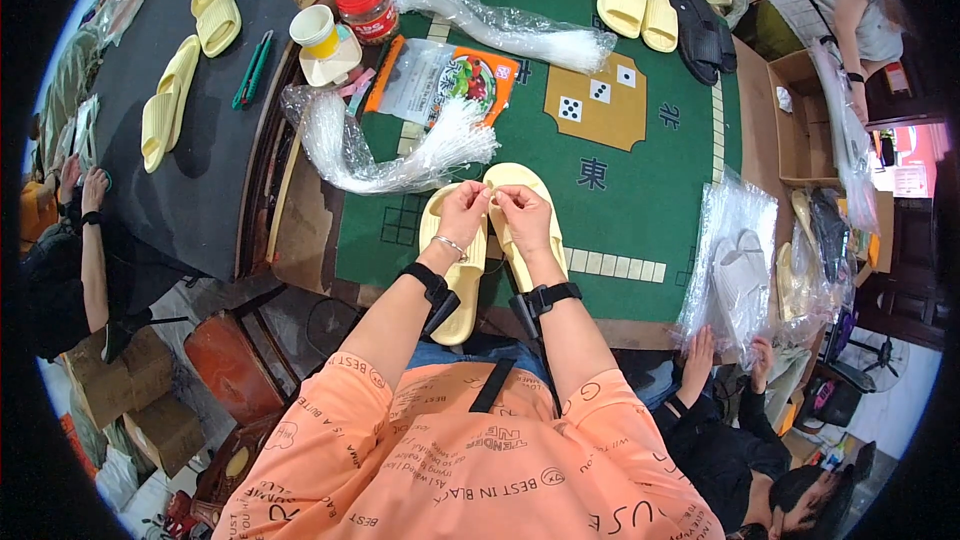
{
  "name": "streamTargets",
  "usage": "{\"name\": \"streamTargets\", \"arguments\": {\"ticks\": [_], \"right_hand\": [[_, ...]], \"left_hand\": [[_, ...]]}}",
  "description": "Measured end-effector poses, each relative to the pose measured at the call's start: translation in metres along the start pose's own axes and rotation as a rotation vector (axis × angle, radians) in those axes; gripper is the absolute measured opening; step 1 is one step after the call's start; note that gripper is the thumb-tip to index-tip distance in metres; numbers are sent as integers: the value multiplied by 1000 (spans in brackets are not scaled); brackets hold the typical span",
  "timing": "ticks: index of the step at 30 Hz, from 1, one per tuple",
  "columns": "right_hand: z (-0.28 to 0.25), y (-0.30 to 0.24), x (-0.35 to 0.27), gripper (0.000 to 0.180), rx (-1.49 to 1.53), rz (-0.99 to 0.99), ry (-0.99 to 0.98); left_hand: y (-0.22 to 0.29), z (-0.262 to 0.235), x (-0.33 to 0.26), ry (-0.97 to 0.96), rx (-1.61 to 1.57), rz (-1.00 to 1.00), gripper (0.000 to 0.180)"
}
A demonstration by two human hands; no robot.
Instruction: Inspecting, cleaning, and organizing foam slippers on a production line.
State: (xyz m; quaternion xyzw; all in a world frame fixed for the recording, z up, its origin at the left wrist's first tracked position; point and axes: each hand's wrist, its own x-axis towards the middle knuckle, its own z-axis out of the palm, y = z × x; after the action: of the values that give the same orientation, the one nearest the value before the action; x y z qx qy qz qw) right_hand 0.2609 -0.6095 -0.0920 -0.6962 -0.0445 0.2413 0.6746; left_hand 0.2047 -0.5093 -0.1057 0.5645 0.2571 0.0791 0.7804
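Note:
A pair of pale yellow slide slippers lies in front of me at the near edge of the green mat, the left slipper (pixel 457 310) and the right slipper (pixel 510 176) side by side. My left hand (pixel 463 214) is over the left slipper, thumb and fingers pinched together. Over the right slipper, my right hand (pixel 524 216) is pinched in the same way, its fingertips meeting the left ones. Whatever lies between the fingertips is too small to make out. Just beyond my hands is a bundle of thin clear plastic strands (pixel 350 155) in a clear bag.
Another strand bundle (pixel 480 15), an orange-and-clear food packet (pixel 440 80) and a red-lidded jar (pixel 368 8) lie farther off. More yellow slippers (pixel 622 2) and black slippers (pixel 703 35) stand at the back right. At right, another person's hands hold a bagged grey pair (pixel 741 280).

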Motion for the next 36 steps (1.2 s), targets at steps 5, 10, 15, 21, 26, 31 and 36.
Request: {"name": "streamTargets", "arguments": {"ticks": [5,10,15,21,26,31,36], "right_hand": [[0,3,-1,9,-45,17,-29],[-6,7,2,10,-154,-186,11],[-8,-22,-15,11,-129,-97,164],[16,-94,-81,9,-144,-261,-24],[49,-163,-149,11,115,-232,-338],[109,-212,-178,9,264,-334,-692],[189,-245,-186,5,380,-323,-900]], "left_hand": [[-3,-2,1,2,-4,1,8],[-15,1,1,64,45,147,6],[7,2,-13,218,286,256,8],[86,0,-61,117,80,205,11],[166,-13,-137,-67,-617,-54,12],[251,-60,-193,-110,-726,-7,13],[311,-130,-224,-42,-666,102,11]]}}
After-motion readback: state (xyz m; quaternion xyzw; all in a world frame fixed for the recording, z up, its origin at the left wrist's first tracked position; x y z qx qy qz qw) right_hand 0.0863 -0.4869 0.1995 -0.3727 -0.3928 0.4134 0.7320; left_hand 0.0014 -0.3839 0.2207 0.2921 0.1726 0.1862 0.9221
